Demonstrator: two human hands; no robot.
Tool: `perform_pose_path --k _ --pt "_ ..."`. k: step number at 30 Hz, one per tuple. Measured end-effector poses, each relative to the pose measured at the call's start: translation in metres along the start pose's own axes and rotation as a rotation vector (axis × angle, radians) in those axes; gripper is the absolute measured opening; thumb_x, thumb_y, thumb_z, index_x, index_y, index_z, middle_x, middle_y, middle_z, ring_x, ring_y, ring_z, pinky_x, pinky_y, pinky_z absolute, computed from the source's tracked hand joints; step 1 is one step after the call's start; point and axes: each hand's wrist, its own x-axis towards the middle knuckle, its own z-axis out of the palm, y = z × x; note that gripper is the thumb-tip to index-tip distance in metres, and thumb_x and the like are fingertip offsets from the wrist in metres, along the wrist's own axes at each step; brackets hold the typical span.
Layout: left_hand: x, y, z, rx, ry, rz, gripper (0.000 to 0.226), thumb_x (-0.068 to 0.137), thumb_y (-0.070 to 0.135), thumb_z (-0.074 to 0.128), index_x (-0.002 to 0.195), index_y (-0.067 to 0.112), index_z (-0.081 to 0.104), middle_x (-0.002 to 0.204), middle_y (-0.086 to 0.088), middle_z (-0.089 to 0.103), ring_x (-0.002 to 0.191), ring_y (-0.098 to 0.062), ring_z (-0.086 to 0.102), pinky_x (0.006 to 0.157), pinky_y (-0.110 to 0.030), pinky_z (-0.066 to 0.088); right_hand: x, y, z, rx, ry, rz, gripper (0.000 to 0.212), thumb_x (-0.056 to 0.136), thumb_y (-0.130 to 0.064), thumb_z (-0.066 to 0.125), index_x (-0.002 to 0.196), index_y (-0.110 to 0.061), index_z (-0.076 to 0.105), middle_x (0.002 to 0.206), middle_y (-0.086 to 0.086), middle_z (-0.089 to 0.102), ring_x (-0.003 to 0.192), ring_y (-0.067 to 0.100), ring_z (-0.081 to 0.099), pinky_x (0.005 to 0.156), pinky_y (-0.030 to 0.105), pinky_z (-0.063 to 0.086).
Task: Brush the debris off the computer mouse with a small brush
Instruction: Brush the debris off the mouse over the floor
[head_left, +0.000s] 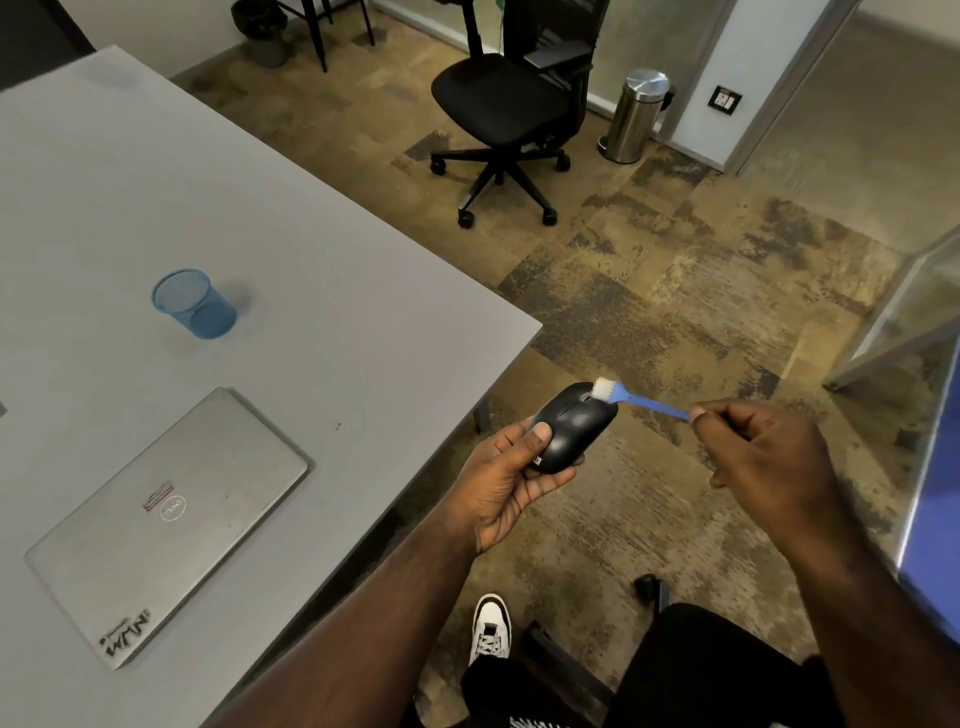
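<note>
A black computer mouse is held off the table's right edge, over the floor. My left hand grips it from below, thumb on its near end. My right hand pinches the handle of a small blue brush. The brush's white bristles touch the far end of the mouse, near the scroll wheel.
A grey table fills the left, with a closed silver laptop and a blue mesh pen cup. A black office chair and a steel bin stand on the carpet beyond. My shoe is below.
</note>
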Motion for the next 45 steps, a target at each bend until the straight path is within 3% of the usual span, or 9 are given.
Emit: perform_pose_path --k 6,9,15,19,25,30,36,42,45 --pt "-0.001 -0.001 0.000 -0.070 -0.004 -0.022 0.051 0.081 0.024 0.074 0.123 -0.001 0.061 0.116 -0.030 0.068 0.099 -0.039 0.071 0.075 -0.036 0.062 0.004 0.005 -0.001 -0.074 0.101 0.036 0.019 0.087 -0.035 0.058 0.082 -0.029 0.076 0.053 0.002 0.062 0.041 0.020 0.053 0.041 0.039 0.052" --pt "-0.001 -0.001 0.000 -0.107 0.018 -0.029 0.050 0.081 0.026 0.073 0.121 -0.001 0.062 0.116 -0.029 0.068 0.099 -0.040 0.071 0.076 -0.037 0.062 0.003 0.005 -0.003 0.054 0.069 -0.015 0.022 0.089 -0.029 0.062 0.074 -0.042 0.072 0.054 0.010 0.060 0.043 0.021 0.050 0.041 0.048 0.051" --pt "0.002 -0.002 0.000 -0.123 0.046 -0.030 0.050 0.082 0.031 0.071 0.119 -0.002 0.062 0.112 -0.027 0.070 0.097 -0.036 0.072 0.074 -0.035 0.062 -0.008 0.000 0.002 -0.072 -0.056 -0.142 0.013 0.087 -0.029 0.062 0.085 -0.036 0.073 0.048 -0.010 0.056 0.034 0.005 0.043 0.029 0.017 0.027" --pt "0.002 -0.001 -0.001 -0.128 0.074 -0.030 0.051 0.082 0.031 0.071 0.119 -0.001 0.060 0.108 -0.027 0.071 0.097 -0.036 0.072 0.072 -0.035 0.062 -0.001 0.001 -0.004 -0.114 0.114 -0.114 0.015 0.088 -0.029 0.062 0.092 -0.029 0.076 0.050 -0.007 0.060 0.037 0.006 0.049 0.029 0.016 0.030" --pt "0.004 -0.002 0.000 -0.156 0.105 -0.038 0.052 0.081 0.032 0.071 0.119 -0.003 0.060 0.111 -0.030 0.069 0.091 -0.034 0.074 0.069 -0.035 0.062 -0.012 -0.003 0.008 -0.070 -0.240 -0.241 0.014 0.086 -0.031 0.062 0.090 -0.033 0.076 0.056 -0.003 0.060 0.036 0.008 0.042 0.032 0.023 0.030" --pt "0.005 -0.003 -0.002 -0.161 0.117 -0.051 0.061 0.079 0.036 0.073 0.121 -0.005 0.055 0.109 -0.033 0.069 0.092 -0.035 0.074 0.068 -0.034 0.062 0.000 -0.002 0.003 -0.205 0.133 -0.145 0.018 0.089 -0.031 0.060 0.094 -0.023 0.076 0.046 -0.008 0.057 0.039 0.008 0.053 0.029 0.020 0.038" --pt "0.007 -0.005 -0.003 -0.195 0.119 -0.075 0.065 0.079 0.036 0.074 0.124 -0.006 0.054 0.110 -0.033 0.068 0.089 -0.036 0.074 0.067 -0.035 0.062 -0.014 -0.010 0.014 -0.105 -0.238 -0.253 0.015 0.088 -0.031 0.060 0.090 -0.032 0.075 0.049 0.001 0.055 0.034 0.004 0.039 0.031 0.020 0.027" --pt "0.007 -0.005 -0.006 -0.184 0.124 -0.087 0.067 0.079 0.038 0.073 0.124 -0.007 0.052 0.101 -0.030 0.072 0.088 -0.034 0.075 0.065 -0.034 0.062 0.001 -0.008 0.004 -0.243 0.165 -0.105 0.022 0.089 -0.034 0.058 0.094 -0.023 0.075 0.046 -0.009 0.057 0.034 0.008 0.050 0.028 0.019 0.034" --pt "0.007 -0.004 -0.006 -0.194 0.126 -0.088 0.064 0.078 0.038 0.073 0.122 -0.006 0.055 0.102 -0.031 0.071 0.087 -0.035 0.075 0.065 -0.035 0.062 -0.006 -0.008 0.010 -0.090 -0.087 -0.183 0.017 0.087 -0.033 0.059 0.092 -0.028 0.075 0.055 -0.013 0.061 0.035 0.003 0.048 0.030 0.014 0.029"
